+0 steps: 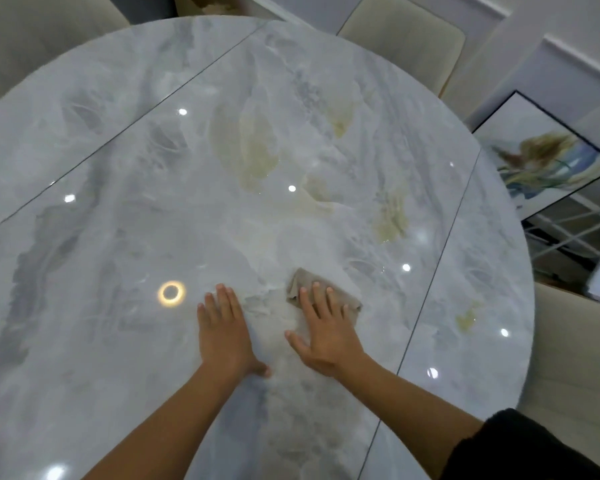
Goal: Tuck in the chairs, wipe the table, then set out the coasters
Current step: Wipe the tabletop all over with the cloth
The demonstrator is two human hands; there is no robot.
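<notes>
A glossy round marble table (153,220) fills the view. A small beige cloth (300,280) lies flat on it near the middle. My right hand (323,327) presses on the cloth with straight, spread fingers that cover its near part. My left hand (224,330) rests flat on the bare tabletop just left of the cloth, fingers straight, not touching it. No coasters are in view.
Cream chairs stand round the table: one at the far left (32,36), one at the far right (406,46), one at the near right (575,375). A framed picture (541,154) leans on the wall at the right.
</notes>
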